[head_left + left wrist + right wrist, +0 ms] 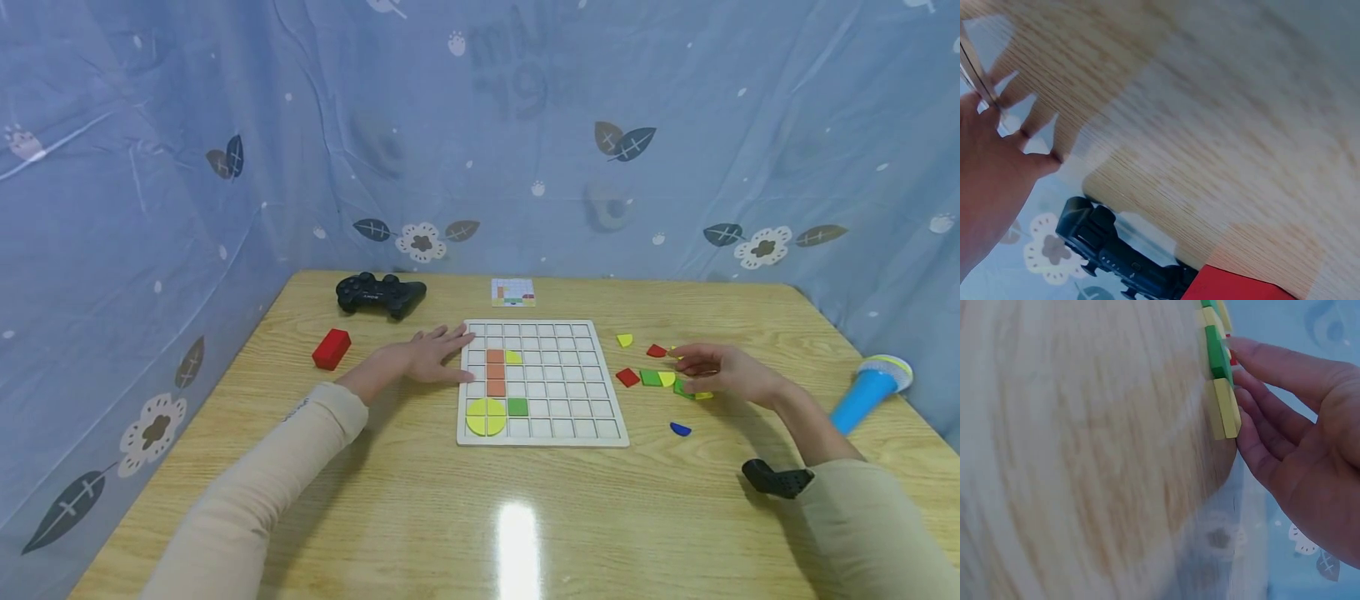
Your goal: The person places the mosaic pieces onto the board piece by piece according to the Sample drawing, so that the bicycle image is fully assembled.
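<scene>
A white grid board [559, 367] lies mid-table. On its left side are orange squares [496, 372], a yellow quarter-circle [513, 357], a green square [517, 407] and a yellow circle of quarter pieces [486, 416]. My left hand [433, 357] rests spread at the board's left edge, its fingertips touching the rim. Over the loose pieces right of the board is my right hand [723, 373], thumb and fingers apart. Beneath its fingers lie a green piece [1216, 353] and a yellow piece [1227, 407]; I see nothing pinched. The hand partly hides the pieces there.
Red pieces [627, 377] and a blue piece [680, 429] lie nearby. A pattern card [513, 292] sits behind the board. At left are a black game controller [380, 294] and a red block [332, 349]; at right, a blue toy microphone [870, 393].
</scene>
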The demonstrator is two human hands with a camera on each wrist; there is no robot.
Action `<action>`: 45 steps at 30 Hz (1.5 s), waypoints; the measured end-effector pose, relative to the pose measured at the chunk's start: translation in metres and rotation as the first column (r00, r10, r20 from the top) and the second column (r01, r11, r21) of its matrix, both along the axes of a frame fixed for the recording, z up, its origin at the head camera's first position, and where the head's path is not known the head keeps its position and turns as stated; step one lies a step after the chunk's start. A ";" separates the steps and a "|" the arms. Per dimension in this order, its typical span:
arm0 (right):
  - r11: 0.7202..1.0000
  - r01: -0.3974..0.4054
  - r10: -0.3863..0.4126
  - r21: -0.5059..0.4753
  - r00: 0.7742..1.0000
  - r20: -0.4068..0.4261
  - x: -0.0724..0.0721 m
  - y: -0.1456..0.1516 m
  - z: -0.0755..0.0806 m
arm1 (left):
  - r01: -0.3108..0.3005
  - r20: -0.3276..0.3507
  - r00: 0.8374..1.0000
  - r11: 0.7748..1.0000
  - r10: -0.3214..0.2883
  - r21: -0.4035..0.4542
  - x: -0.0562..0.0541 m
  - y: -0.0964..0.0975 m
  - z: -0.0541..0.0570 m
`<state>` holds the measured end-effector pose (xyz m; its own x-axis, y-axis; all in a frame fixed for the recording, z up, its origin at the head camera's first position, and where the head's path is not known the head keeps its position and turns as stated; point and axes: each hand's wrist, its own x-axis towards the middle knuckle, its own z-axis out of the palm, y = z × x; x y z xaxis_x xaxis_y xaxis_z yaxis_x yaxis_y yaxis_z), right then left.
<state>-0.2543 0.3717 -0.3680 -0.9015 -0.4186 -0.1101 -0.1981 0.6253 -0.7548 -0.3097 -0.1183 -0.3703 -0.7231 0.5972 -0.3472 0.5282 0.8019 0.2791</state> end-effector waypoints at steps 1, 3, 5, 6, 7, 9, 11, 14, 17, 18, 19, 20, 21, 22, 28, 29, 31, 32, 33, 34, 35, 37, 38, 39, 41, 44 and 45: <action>1.000 -0.009 0.009 0.015 1.000 -0.018 0.000 -0.001 0.000 | -0.001 0.000 1.000 1.000 0.001 0.001 0.000 0.000 0.000; 1.000 -0.009 0.010 0.029 0.999 -0.036 -0.001 -0.002 -0.001 | -0.002 0.003 1.000 1.000 0.002 0.004 0.000 -0.001 0.000; 0.999 -0.005 0.007 0.035 0.999 -0.048 -0.002 -0.002 -0.001 | -0.004 0.009 1.000 1.000 0.003 0.011 -0.001 -0.001 -0.001; 0.999 -0.006 0.008 0.033 0.999 -0.050 -0.002 -0.002 -0.002 | -0.003 0.011 1.000 1.000 0.002 0.013 -0.001 -0.002 -0.001; 0.999 -0.011 0.013 0.035 0.998 -0.054 -0.002 -0.002 -0.002 | -0.001 0.012 1.000 1.000 0.001 0.013 -0.001 -0.002 -0.001; 0.999 -0.023 0.026 0.043 0.997 -0.066 -0.002 -0.002 -0.002 | 0.001 0.013 1.000 1.000 -0.001 0.012 -0.001 -0.002 -0.001; 0.998 -0.040 0.045 0.058 0.995 -0.085 -0.002 -0.002 -0.003 | 0.003 0.009 1.000 1.000 -0.003 0.008 -0.001 -0.002 -0.001; 0.996 -0.036 0.044 0.086 0.994 -0.104 -0.003 -0.003 -0.003 | -0.001 0.002 1.000 1.000 0.001 0.005 -0.002 -0.001 -0.002; 0.996 -0.007 0.016 0.090 0.995 -0.097 -0.005 -0.004 -0.003 | -0.002 -0.001 1.000 1.000 0.002 0.001 -0.002 -0.002 -0.002; 0.996 0.002 0.007 0.092 0.996 -0.092 -0.005 -0.004 -0.003 | -0.003 0.000 1.000 1.000 0.003 0.001 -0.003 -0.002 -0.003; 0.996 0.009 -0.001 0.094 0.996 -0.089 -0.005 -0.004 -0.003 | -0.003 0.000 1.000 1.000 0.003 0.001 -0.003 -0.002 -0.003; 0.995 0.018 -0.010 0.095 0.996 -0.084 -0.005 -0.004 -0.003 | -0.003 0.000 1.000 1.000 0.003 0.002 -0.003 -0.002 -0.003; 0.995 0.026 -0.018 0.097 0.996 -0.082 -0.006 -0.004 -0.003 | -0.002 -0.001 1.000 1.000 0.002 0.003 -0.003 -0.002 -0.004; 0.995 0.034 -0.026 0.099 0.997 -0.078 -0.006 -0.004 -0.003 | 0.000 -0.001 1.000 1.000 0.000 0.005 -0.003 -0.002 -0.004; 0.986 0.074 -0.057 0.147 0.992 -0.115 -0.006 -0.007 -0.003 | 0.008 -0.010 1.000 1.000 -0.008 0.007 -0.004 -0.002 -0.005; 0.985 0.081 -0.062 0.156 0.990 -0.124 -0.006 -0.008 -0.003 | 0.008 -0.010 1.000 1.000 -0.008 0.007 -0.004 -0.002 -0.005; 0.983 0.096 -0.075 0.158 0.988 -0.133 -0.006 -0.008 -0.003 | 0.006 -0.008 1.000 1.000 -0.006 0.007 -0.004 -0.001 -0.004; 0.982 0.105 -0.084 0.158 0.987 -0.135 -0.006 -0.008 -0.003 | 0.007 -0.008 1.000 1.000 -0.007 0.007 -0.004 -0.001 -0.004; 0.981 0.113 -0.091 0.157 0.986 -0.136 -0.006 -0.008 -0.003 | 0.007 -0.008 1.000 1.000 -0.007 0.006 -0.004 -0.001 -0.004; 0.981 0.120 -0.100 0.155 0.986 -0.133 -0.006 -0.008 -0.002 | 0.007 -0.008 1.000 1.000 -0.007 0.004 -0.003 -0.001 -0.004; 0.981 0.125 -0.106 0.148 0.986 -0.130 -0.005 -0.008 -0.002 | 0.006 -0.006 1.000 1.000 -0.006 0.004 -0.003 -0.001 -0.003; 0.981 0.139 -0.124 0.134 0.986 -0.114 -0.004 -0.007 -0.001 | 0.007 -0.005 1.000 1.000 -0.007 0.003 -0.003 -0.001 -0.003; 0.981 0.147 -0.134 0.127 0.985 -0.107 -0.004 -0.007 -0.001 | 0.007 -0.004 1.000 1.000 -0.007 0.004 -0.002 -0.001 -0.002; 0.980 0.154 -0.143 0.122 0.985 -0.099 -0.004 -0.006 -0.001 | 0.006 -0.002 1.000 1.000 -0.006 0.004 -0.002 0.000 -0.002; 0.979 0.174 -0.166 0.107 0.983 -0.081 -0.003 -0.005 0.000 | 0.005 0.003 1.000 1.000 -0.005 0.006 -0.002 0.000 -0.001; 0.979 0.195 -0.193 0.062 0.981 -0.037 -0.002 -0.004 0.000 | 0.005 0.005 1.000 1.000 -0.005 0.007 -0.002 0.000 -0.001; 0.979 0.197 -0.197 0.045 0.980 -0.019 -0.002 -0.004 0.001 | 0.006 0.004 1.000 1.000 -0.006 0.007 -0.002 0.000 -0.001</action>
<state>-0.2562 0.3678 -0.3674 -0.9674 -0.2273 -0.1119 -0.0779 0.6871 -0.7224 -0.3118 -0.1186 -0.3717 -0.7182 0.6037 -0.3461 0.5315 0.7969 0.2871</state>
